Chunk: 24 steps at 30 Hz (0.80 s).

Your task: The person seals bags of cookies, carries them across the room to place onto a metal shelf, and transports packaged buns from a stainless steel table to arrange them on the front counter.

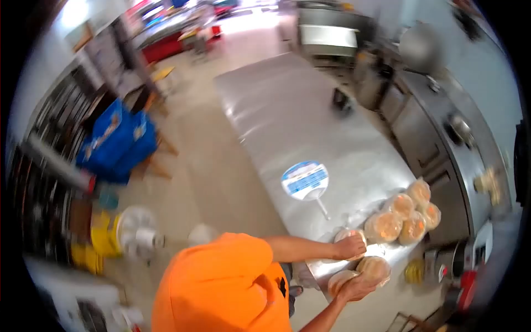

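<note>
Steel table (pixel 310 122), fan (pixel 306 178), bagged buns (pixel 402 206); left hand (pixel 350 247) on bun (pixel 344 234), grip unclear, right hand (pixel 355 289) around another bun (pixel 374 268)

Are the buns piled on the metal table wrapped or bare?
Wrapped: shiny, clear plastic shows around the piled buns.

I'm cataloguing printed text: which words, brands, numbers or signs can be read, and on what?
No text can be read.
Hand fan: blue-and-white print, too blurred.
Wrapped rounds: orange marks on some, too small to tell whether lettered.
Orange shirt: dark mark, unclear whether lettering.
</note>
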Available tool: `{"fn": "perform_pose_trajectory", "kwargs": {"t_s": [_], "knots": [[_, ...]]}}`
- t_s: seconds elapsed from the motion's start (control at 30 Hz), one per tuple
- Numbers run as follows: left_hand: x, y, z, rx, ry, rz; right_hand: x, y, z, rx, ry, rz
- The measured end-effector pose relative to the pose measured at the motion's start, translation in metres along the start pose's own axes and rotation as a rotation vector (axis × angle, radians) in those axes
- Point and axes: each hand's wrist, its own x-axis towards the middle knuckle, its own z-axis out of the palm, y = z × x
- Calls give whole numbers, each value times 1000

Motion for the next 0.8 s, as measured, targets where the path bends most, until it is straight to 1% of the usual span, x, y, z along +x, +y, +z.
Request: {"fn": "perform_pose_trajectory", "kwargs": {"t_s": [0.03, 0.07, 0.1, 0.13, 0.17, 0.2, 0.23, 0.3, 0.33, 0.37, 0.4, 0.43, 0.47, 0.5, 0.53, 0.57, 0.6, 0.63, 0.7, 0.73, 0.8], "knots": [[-1, 6, 2, -20, -143, -101, 2, 10, 2, 32, 73, -54], [7, 0, 3, -52, -298, -165, 11, 9, -1, 48, 70, -70], [23, 2, -9, -42, -290, -175, 19, 5, -13, 109, -134, 40], [35, 8, -18, -55, -471, -347, 23, 6, -21, 152, -343, 137], [52, 16, -32, -73, -652, -525, 25, 15, -19, 145, -360, 109], [68, 18, -46, -163, -720, -644, 23, 25, -12, 174, -395, 86], [72, 14, -47, -158, -714, -659, 21, 27, -5, 205, -426, 75], [79, 13, -37, -246, -554, -907, 20, 14, -11, 243, -460, 108], [79, 2, -23, -125, -578, -858, 17, 12, -21, 265, -477, 163], [80, -7, -8, -241, -538, -1117, 4, 23, -7, 426, -364, 80], [54, -27, 12, -524, -367, -806, 1, 18, -14, 339, -320, -59], [33, -43, 44, -355, -313, -520, 3, 15, -16, 269, -305, -113], [96, -11, -26, -422, -484, -808, 3, 2, -24, 184, -321, -33], [82, -28, 11, -307, -365, -726, 9, -17, -36, 185, -306, 15], [70, -44, 35, -321, -331, -666, 6, -15, -28, 158, -225, 15], [81, -44, 33, -82, -390, -500, 0, -8, -18, 141, -151, -11], [97, -34, 15, -83, -494, -536, -5, -7, -16, 98, -123, 38], [101, -30, 12, -106, -517, -513, -5, -9, -12, 94, -130, 61], [105, -27, 13, -138, -402, -469, -1, -5, -6, 95, -134, 91], [107, -29, 16, -107, -492, -477, 4, 1, -3, 120, -153, 85], [115, -26, 19, -107, -491, -442, 9, 6, -1, 141, -165, 88]]}}
